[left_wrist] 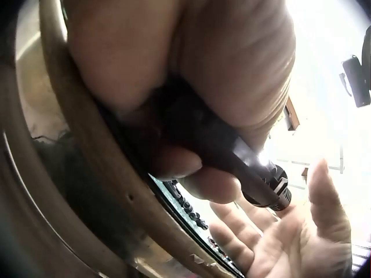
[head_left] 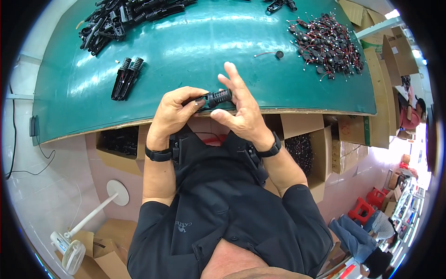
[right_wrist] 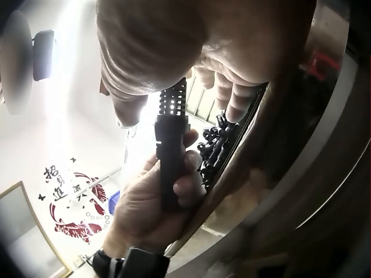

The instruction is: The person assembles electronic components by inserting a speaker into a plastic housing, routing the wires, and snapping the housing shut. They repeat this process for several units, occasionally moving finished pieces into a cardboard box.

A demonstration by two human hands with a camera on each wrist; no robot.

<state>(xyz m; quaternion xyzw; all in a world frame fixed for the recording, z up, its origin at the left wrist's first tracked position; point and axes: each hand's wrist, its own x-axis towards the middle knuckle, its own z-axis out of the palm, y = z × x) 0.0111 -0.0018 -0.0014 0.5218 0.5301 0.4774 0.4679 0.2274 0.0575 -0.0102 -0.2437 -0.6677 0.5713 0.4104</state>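
Note:
My left hand [head_left: 171,111] grips a long black plastic housing [head_left: 219,98] over the front edge of the green table [head_left: 200,60]. Its free end is a round barrel pierced with slots, pointing right. In the right wrist view, the left fingers and thumb wrap the smooth body of the housing [right_wrist: 170,145]. My right hand [head_left: 244,114] stands at the slotted end, palm toward it, with fingers extended and thumb spread. The left wrist view shows that barrel tip right at the right palm [left_wrist: 290,243]. The left palm hides the housing's other end.
Two similar black housings [head_left: 126,79] lie together at left. Behind them is a heap of black parts [head_left: 125,18]. At right sits a pile of small black discs with red wires [head_left: 327,46]; one wired disc [head_left: 279,54] lies apart. Open cartons [head_left: 320,153] stand below the edge.

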